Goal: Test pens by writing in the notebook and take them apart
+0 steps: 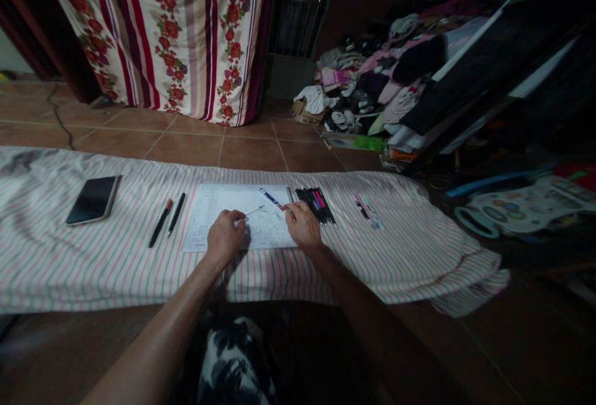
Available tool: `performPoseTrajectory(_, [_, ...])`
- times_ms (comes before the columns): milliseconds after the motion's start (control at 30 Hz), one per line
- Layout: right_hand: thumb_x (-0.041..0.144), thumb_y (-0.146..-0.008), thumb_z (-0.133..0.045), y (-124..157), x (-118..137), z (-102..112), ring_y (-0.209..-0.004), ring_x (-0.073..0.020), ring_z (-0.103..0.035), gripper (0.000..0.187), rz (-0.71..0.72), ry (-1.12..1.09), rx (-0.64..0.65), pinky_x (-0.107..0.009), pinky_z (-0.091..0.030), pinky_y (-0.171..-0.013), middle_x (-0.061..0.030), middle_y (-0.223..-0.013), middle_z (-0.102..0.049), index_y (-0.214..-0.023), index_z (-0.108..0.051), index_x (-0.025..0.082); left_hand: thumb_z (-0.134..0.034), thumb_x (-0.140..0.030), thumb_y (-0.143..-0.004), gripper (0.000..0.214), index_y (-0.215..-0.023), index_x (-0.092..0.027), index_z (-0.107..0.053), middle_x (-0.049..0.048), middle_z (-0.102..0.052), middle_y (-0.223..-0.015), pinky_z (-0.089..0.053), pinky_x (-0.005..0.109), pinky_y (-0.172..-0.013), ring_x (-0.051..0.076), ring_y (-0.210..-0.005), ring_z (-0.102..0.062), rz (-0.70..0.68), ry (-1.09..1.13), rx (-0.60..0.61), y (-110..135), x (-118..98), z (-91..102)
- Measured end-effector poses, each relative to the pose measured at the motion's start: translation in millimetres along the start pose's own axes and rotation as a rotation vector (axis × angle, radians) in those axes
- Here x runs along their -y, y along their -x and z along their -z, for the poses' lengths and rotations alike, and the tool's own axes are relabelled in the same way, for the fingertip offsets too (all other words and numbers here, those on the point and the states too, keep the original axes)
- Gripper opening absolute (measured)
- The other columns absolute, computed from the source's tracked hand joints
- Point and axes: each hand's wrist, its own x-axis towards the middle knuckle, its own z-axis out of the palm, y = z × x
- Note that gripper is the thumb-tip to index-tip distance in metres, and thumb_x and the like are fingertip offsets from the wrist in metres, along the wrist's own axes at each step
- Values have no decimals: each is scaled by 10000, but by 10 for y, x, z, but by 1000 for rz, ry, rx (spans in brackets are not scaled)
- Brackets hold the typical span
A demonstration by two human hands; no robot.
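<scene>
A spiral-bound notebook (223,200) lies open on the striped cloth, with faint marks on its page. Pinched in my left hand (225,235) is a thin pale stick (254,211) with a dark tip, pointing right over the page; whether it is a pen refill is too small to tell. My right hand (303,225) is closed around the lower end of a patterned blue and white pen (270,195), its upper end slanting up to the left. Just right of that hand, several dark pens (319,203) lie side by side, one with purple and pink on it.
Two black pens (168,218) and a phone (93,200) lie left of the notebook. To the right rest small pink and white pens (367,211). The striped cloth (405,250) covers the long surface. Beyond are a floral curtain (195,38) and heaped clothes (372,76).
</scene>
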Motion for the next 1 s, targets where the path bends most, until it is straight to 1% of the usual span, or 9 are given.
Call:
performPoseTrajectory(100, [190,-842,-440,-7,32,21,-900,-171,-555,269,-9,-1,-10,-254,-399,-810,-79,-1001,-597,-1014,-647,183,-461,-219,-806,260,-984,-201,-650,64,-616,-1022,-431,267,-722,168,-804,-613,-33,-59,0,-26,50,-15])
performPoseTrajectory(233, [199,-841,-452,-55,85,42,-888,-166,-561,246,7,12,-10,-247,-388,-797,-69,-981,-600,-974,-659,196,-454,-232,-821,261,-979,-206,-661,71,-608,-1007,-431,265,-700,185,-859,-602,-49,-131,-40,-45,94,-56])
performPoseTrajectory(433, [274,-863,-463,-115,190,-14,-867,-170,-562,231,83,53,31,-244,-378,-772,-55,-887,-623,-940,-669,202,-439,-247,-839,257,-975,-215,-655,73,-587,-970,-428,272,-650,203,-878,-578,-96,-219,-65,-59,69,-134])
performPoseTrajectory(667, [284,-870,-462,-137,271,-74,-872,-171,-540,224,137,82,45,-247,-371,-779,-48,-877,-616,-937,-667,222,-409,-260,-868,261,-1003,-231,-630,75,-552,-1002,-406,273,-609,210,-898,-541,-89,-275,-116,-63,20,-225])
performPoseTrajectory(767, [275,-867,-470,-160,288,-77,-881,-175,-533,215,168,102,60,-253,-368,-793,-45,-883,-613,-927,-670,226,-394,-267,-877,269,-1017,-232,-622,78,-549,-1001,-392,269,-592,208,-884,-538,-71,-296,-111,-77,33,-253])
performPoseTrajectory(867, [271,-861,-484,-197,309,-81,-892,-181,-525,204,198,116,88,-261,-366,-797,-48,-885,-608,-930,-671,225,-419,-285,-869,259,-1037,-237,-611,73,-546,-1007,-388,272,-592,207,-881,-539,-73,-299,-107,-97,52,-266])
performPoseTrajectory(1000, [266,-855,-498,-244,327,-92,-890,-188,-518,191,218,159,126,-272,-365,-781,-55,-879,-599,-919,-672,224,-427,-300,-866,247,-1010,-246,-620,64,-541,-1002,-390,273,-601,203,-890,-543,-59,-303,-86,-122,60,-270])
